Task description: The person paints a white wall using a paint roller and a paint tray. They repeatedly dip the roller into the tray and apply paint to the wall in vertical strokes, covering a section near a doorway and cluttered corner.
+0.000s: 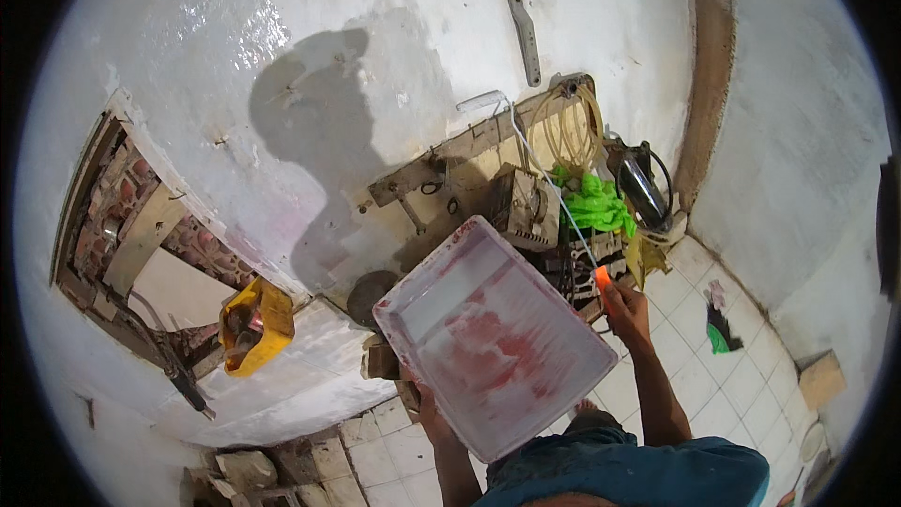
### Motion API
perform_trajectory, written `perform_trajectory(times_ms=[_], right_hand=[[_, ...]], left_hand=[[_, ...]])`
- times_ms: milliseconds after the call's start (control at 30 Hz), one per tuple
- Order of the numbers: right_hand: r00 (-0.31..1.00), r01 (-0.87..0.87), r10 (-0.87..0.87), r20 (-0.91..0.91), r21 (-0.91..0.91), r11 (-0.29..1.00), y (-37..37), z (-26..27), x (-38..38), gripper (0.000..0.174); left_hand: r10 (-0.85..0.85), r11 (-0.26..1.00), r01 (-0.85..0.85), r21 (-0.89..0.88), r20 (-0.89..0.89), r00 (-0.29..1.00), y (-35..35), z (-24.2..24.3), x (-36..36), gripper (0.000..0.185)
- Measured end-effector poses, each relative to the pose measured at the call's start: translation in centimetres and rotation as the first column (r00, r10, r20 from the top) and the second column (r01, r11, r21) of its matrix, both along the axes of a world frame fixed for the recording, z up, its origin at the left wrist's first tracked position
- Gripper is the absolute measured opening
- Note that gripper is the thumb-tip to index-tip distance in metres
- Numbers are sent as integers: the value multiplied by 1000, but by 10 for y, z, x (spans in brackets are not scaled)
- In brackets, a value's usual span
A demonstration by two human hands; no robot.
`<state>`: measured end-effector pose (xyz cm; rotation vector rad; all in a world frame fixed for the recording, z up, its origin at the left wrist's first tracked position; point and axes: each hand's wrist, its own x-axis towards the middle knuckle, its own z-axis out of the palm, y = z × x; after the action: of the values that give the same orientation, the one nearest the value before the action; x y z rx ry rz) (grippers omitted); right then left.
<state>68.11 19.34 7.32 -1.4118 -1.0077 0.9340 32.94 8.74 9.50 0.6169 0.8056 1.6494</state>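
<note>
My right hand (628,313) grips the orange handle (602,277) of a paint roller. Its thin wire frame (545,172) runs up to a white roller sleeve (481,101), which is at the wall (422,14) just above a wooden board. My left hand (426,401) holds a large paint tray (493,338) by its left side, with the fingers mostly hidden under it. The tray is tilted in front of my body. White paint pools in its upper left part, and reddish stains show through a thin film elsewhere.
A wooden board (394,190) with hung tools and a coiled hose (566,127) is on the wall. Machines, a green cloth (595,204) and a black grinder-like tool (637,186) crowd below. A yellow cut-open container (259,327) sits by the wall opening. White tiles (686,324) cover the floor.
</note>
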Motion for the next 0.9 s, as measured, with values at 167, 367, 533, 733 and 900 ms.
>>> perform_trajectory(times_ms=[167,367,533,733,900], right_hand=[[981,-55,39,188,84,995,45,-19,28,38],[974,-76,5,227,304,950,101,61,27,43],[963,-117,7,268,396,911,167,156,22,43],[958,-130,0,286,434,891,178,161,18,43],[944,-110,21,329,254,961,123,76,15,37]], left_hand=[[179,983,-182,-1,-184,966,3,35,52,75],[137,990,-137,-14,23,990,3,-4,68,72],[123,992,-123,-8,-19,992,12,23,84,73],[195,981,-191,43,-173,965,18,51,92,77],[225,974,-227,14,-192,955,12,34,74,79]])
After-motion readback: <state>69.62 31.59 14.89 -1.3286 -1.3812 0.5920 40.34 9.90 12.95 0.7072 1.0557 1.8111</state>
